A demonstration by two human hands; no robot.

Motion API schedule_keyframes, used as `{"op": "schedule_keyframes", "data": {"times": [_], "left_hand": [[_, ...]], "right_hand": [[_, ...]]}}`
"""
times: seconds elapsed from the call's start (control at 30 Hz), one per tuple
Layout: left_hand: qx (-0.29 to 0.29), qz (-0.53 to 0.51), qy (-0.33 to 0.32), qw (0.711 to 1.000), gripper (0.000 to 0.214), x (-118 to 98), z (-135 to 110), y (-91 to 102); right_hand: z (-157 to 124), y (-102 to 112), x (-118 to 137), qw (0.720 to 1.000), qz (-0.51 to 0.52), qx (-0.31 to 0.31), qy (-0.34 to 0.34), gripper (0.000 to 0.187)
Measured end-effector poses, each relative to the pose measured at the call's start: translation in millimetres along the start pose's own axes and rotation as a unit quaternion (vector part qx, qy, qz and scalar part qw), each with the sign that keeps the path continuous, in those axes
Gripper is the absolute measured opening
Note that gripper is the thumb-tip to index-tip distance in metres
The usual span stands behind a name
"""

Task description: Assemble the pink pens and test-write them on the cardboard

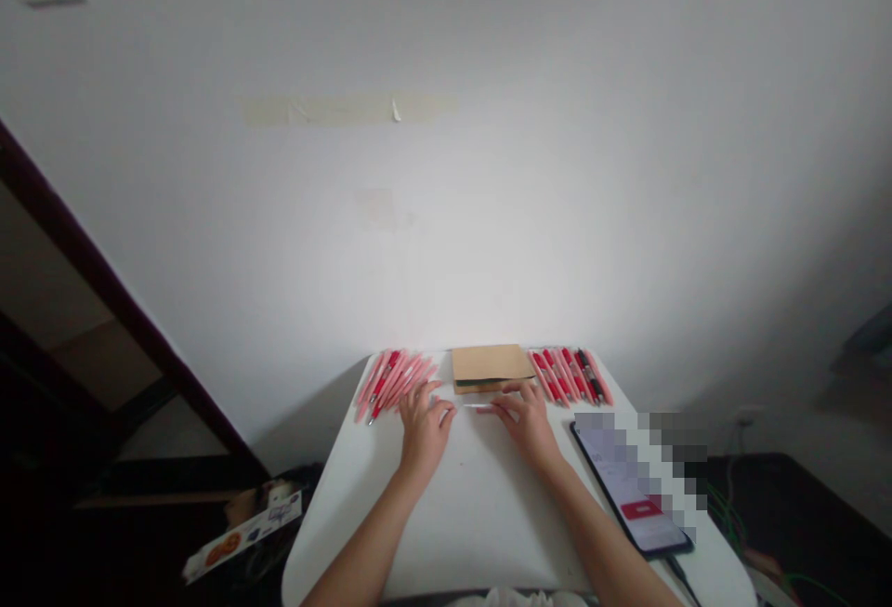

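Both my hands rest on a white table (480, 514), near its far edge. My left hand (424, 426) and my right hand (528, 418) each pinch one end of a thin pale pen (476, 406) held level between them. Left of my left hand lies a row of several pink and red pens (391, 380). A second row of red pens (570, 375) lies right of my right hand. A flat brown cardboard box (491, 365) sits between the two rows, just beyond my fingers.
A phone (631, 486) with a lit screen lies on the table's right side, a cable running from its near end. A white wall stands right behind the table. On the floor at the left lies a printed packet (243, 533).
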State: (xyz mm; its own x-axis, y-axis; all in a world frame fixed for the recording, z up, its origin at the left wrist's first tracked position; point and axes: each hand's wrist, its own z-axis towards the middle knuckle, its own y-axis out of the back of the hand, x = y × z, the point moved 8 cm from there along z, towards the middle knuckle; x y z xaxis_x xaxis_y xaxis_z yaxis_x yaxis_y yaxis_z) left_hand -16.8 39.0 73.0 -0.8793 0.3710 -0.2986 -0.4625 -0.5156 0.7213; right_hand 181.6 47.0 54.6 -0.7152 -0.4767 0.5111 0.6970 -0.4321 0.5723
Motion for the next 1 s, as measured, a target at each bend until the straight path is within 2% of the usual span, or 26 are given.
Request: {"op": "schedule_keyframes", "data": {"times": [0.63, 1.0], "left_hand": [[0.007, -0.008, -0.027, 1.0, 0.018, -7.2, 1.2, 2.6], [-0.005, 0.008, -0.001, 1.0, 0.021, -2.9, 1.5, 4.1]], "right_hand": [[0.5, -0.4, 4.2, 1.0, 0.0, 0.009, 0.011, 0.012], [0.7, 1.3, 2.0, 1.0, 0.007, 0.002, 0.001, 0.016]]}}
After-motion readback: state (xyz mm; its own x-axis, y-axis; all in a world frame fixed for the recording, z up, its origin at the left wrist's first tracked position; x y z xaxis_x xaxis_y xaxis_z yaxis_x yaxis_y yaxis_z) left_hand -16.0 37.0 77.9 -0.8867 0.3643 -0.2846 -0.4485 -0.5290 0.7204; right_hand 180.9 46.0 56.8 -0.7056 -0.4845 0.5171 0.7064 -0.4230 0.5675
